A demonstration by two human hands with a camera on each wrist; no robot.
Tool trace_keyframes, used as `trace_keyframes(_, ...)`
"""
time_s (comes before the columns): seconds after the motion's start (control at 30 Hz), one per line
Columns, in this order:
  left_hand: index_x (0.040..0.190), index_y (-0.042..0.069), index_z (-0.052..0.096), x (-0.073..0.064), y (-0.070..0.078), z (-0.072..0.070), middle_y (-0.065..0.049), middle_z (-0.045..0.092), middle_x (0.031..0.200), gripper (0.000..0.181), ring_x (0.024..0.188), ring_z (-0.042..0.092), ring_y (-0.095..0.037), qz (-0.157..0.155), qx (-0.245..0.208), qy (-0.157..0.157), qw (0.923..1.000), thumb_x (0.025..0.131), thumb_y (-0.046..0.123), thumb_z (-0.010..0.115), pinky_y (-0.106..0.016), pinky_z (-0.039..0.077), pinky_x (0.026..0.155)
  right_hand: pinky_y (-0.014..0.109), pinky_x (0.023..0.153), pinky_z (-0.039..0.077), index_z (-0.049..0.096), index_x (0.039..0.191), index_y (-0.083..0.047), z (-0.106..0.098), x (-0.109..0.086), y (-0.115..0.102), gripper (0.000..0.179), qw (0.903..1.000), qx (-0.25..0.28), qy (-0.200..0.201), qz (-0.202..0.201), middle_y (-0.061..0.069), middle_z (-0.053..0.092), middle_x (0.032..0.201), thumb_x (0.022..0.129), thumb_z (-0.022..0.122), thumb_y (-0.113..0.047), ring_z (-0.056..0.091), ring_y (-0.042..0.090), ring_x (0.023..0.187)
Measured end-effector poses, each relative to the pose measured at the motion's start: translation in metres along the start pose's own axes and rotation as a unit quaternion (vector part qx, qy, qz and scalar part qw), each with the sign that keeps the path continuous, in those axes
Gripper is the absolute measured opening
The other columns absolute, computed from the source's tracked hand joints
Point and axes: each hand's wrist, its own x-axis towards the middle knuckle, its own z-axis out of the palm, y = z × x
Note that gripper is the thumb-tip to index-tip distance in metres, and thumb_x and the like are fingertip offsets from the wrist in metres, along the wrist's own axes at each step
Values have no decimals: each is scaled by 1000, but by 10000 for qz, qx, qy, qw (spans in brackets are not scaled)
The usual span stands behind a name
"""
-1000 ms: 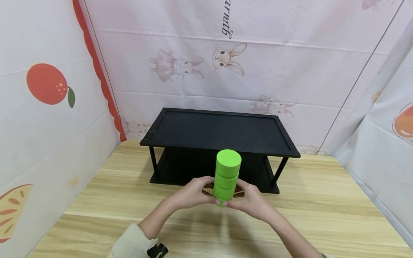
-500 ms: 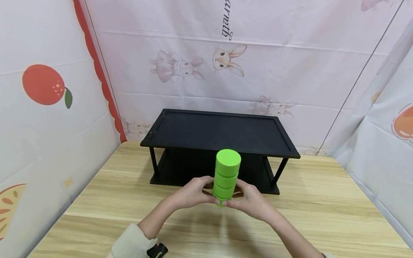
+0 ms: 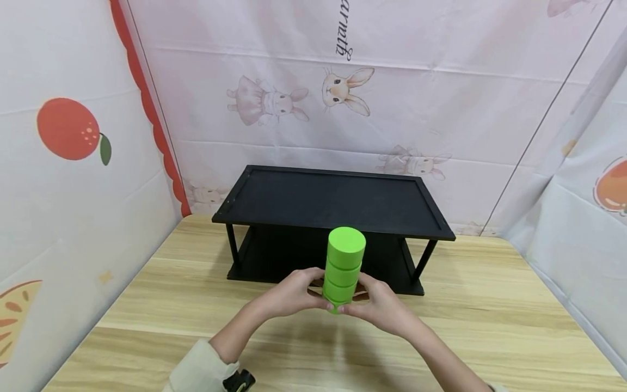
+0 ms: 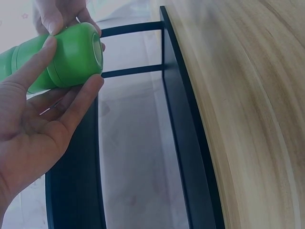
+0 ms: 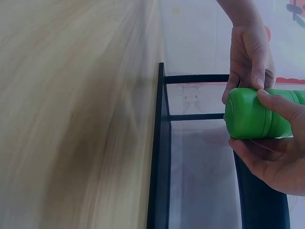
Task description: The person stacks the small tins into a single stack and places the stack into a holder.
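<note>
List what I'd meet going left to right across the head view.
Red fruit print, red scalloped trim, left hand, green cylinder, right hand, orange fruit print.

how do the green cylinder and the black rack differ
The green cylinder is rounded; the black rack is boxy, with two tiers. The cylinder is smaller than the rack. The left hand and right hand hold the cylinder above the table, while the rack stands on it.

The green cylinder (image 3: 344, 269) has a flat top and grooved rings. In the head view it is held at five o'clock from centre, top toward twelve.
</note>
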Motion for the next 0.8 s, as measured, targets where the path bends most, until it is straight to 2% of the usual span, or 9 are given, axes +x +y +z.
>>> trace_keyframes(0.27, 119, 3, 55, 2, 3, -2, -2, 58, 108, 48, 100, 57, -16, 62, -63, 11, 10000, 77, 14, 76, -22, 49, 78, 38, 79, 51, 55, 114, -2, -3, 3, 0, 48, 10000, 29, 37, -75, 6, 60, 107, 77, 76, -23, 61, 19, 92)
trace_keyframes(0.43, 119, 3, 55, 3, 3, -5, -1, 59, 107, 49, 98, 57, -15, 68, 7, 1, 10000, 77, 14, 76, -20, 49, 78, 33, 76, 52, 56, 113, -2, -5, 4, -1, 47, 9997, -174, 89, -176, 4, 61, 105, 77, 76, -24, 61, 17, 90)
trace_keyframes(0.53, 120, 3, 55, 4, 3, -6, -1, 59, 106, 49, 98, 57, -14, 43, 49, -10, 10000, 77, 14, 76, -21, 49, 77, 32, 76, 52, 56, 113, -5, -6, 5, -2, 47, 9996, -248, 113, -106, 2, 61, 103, 76, 77, -25, 61, 15, 89)
trace_keyframes(0.8, 120, 4, 55, 6, 8, -9, 0, 59, 106, 49, 96, 57, -12, 91, 305, 54, 9995, 77, 14, 76, -21, 48, 78, 40, 77, 51, 56, 114, -3, -10, 8, -3, 48, 9997, -154, 71, -157, 3, 61, 101, 76, 77, -23, 61, 16, 88)
